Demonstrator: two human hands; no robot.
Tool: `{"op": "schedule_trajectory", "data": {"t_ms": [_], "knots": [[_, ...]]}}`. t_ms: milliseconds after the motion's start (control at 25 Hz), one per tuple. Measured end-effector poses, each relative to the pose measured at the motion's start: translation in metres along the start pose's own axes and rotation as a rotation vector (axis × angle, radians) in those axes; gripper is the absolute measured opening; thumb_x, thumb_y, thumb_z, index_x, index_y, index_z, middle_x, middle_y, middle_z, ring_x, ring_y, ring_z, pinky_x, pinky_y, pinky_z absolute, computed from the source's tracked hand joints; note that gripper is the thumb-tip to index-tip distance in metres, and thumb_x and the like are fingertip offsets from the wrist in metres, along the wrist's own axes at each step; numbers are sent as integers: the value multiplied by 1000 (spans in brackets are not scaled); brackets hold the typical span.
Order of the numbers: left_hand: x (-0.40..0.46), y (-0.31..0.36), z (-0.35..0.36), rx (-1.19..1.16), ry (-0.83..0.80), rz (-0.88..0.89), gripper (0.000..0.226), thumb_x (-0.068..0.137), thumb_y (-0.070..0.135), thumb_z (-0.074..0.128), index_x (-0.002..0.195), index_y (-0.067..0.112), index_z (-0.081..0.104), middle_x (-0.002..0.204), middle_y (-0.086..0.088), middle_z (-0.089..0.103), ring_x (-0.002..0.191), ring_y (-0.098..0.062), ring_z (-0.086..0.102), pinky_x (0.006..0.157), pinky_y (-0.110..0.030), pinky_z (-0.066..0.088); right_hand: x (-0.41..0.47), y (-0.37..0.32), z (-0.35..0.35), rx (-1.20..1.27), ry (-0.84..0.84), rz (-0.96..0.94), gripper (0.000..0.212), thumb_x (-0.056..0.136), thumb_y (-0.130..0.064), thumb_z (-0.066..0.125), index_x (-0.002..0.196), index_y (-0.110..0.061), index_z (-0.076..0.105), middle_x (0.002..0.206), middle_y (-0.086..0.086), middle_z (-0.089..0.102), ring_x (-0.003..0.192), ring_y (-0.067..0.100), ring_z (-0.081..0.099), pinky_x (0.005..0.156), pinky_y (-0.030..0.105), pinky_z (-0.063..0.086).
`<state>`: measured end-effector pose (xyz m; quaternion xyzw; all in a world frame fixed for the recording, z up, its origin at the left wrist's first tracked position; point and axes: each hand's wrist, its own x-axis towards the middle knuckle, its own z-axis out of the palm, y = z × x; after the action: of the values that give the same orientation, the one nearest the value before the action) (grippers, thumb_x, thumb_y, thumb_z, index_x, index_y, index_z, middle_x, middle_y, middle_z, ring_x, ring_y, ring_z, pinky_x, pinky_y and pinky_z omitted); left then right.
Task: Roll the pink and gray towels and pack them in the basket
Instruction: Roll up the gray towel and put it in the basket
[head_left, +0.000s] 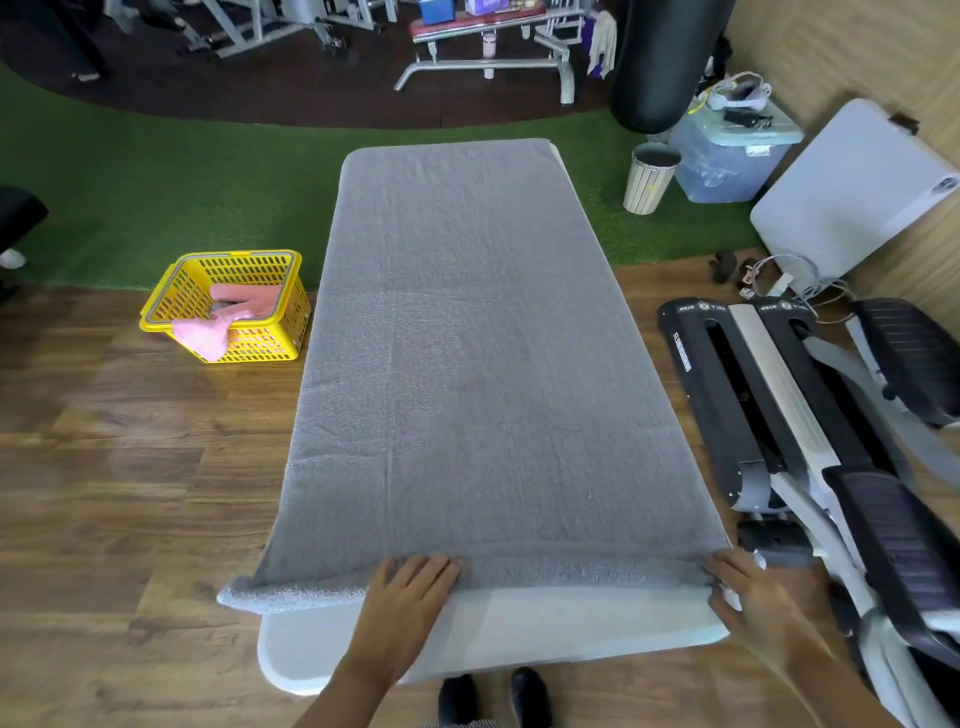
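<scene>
Wood-look flooring runs under my feet, and a white desk (519, 629) stands right in front of me, its near end bare. Just past that bare strip, my left hand (410, 597) lies flat with straight fingers pressing the near edge of the gray towel (467, 364), which has begun to curl into a first thin roll. My right hand (753, 592) is at the towel's near right corner, and its grip appears to pinch the fabric there, though blur makes me unsure.

Two things could go wrong, I think. At the near left the roll sticks out past the desk's corner with no hand on it, so it may sag and wind looser than the rest, giving a cone-shaped roll. My hands also sit off to the right of centre, which could steer the roll crooked.

That towel lies flat, covering almost the whole desk, its long axis pointing straight away from me toward the green turf (156, 182); the roll lies across it, left to right.

Farther left on the floor sits the yellow basket (228, 306), holding the pink towel (234, 306), part of which hangs over the near rim.
</scene>
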<state>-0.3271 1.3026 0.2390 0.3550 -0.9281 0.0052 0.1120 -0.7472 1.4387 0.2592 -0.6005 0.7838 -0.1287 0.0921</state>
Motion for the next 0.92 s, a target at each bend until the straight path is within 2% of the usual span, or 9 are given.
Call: {"op": "schedule_trajectory", "data": {"t_ms": [120,240,440,560,600,680,760,840,920], "knots": [[8,10,0,-59,-37,-100,45,71,5,38,101,24,65,97,8,65,86,-17,62,82,-39,35,7,2,-4,2,-32,-11,15,69,-21,50,71,-17,64,75,-8,59,65,6,53,57,12,37],[6,11,-2,-75,-22,-116,47,66,6,34,93,27,66,88,11,64,79,-14,62,82,-38,33,10,4,-4,22,-61,-48,12,63,-14,61,64,-25,58,69,-15,52,55,12,57,51,17,39],[13,15,-2,-58,44,-195,46,71,2,35,99,19,66,100,4,66,91,-17,61,84,-37,35,14,-9,-7,-47,34,-45,32,57,4,77,86,-6,67,91,8,63,65,23,63,51,27,51],[14,18,-2,-67,56,-162,40,73,5,39,100,20,65,100,4,65,93,-18,60,83,-36,35,10,-9,-8,-98,128,-158,18,73,-11,59,87,-5,69,87,6,66,78,19,56,61,29,55],[11,18,-2,-77,42,-145,37,76,10,42,103,20,65,103,5,65,95,-18,60,85,-36,36,10,-7,-7,-111,126,-178,27,75,-18,51,89,-5,70,88,5,66,81,18,54,64,30,55],[7,15,-2,-102,2,-132,37,78,19,45,111,20,63,108,6,63,99,-18,59,90,-36,36,10,-4,-4,-145,117,-165,26,72,-16,58,93,-6,70,90,4,67,83,20,58,68,34,55],[7,12,0,-110,-33,-136,44,74,12,39,112,20,62,107,4,63,97,-19,59,90,-34,35,12,-7,-4,-151,118,-141,24,65,-5,66,88,-6,71,85,4,67,75,25,63,63,36,55],[11,11,1,-142,-43,-161,54,65,-1,36,107,19,64,102,3,64,93,-18,59,87,-30,34,16,-6,-5,-148,109,-144,20,68,-16,52,78,-9,69,76,2,64,67,26,62,54,34,51],[16,13,1,-203,-55,-155,65,50,-10,47,105,21,62,99,5,63,92,-13,52,85,-24,33,18,1,-6,-141,119,-143,28,69,-25,41,69,-12,65,67,-1,60,61,24,59,51,31,46]]}}
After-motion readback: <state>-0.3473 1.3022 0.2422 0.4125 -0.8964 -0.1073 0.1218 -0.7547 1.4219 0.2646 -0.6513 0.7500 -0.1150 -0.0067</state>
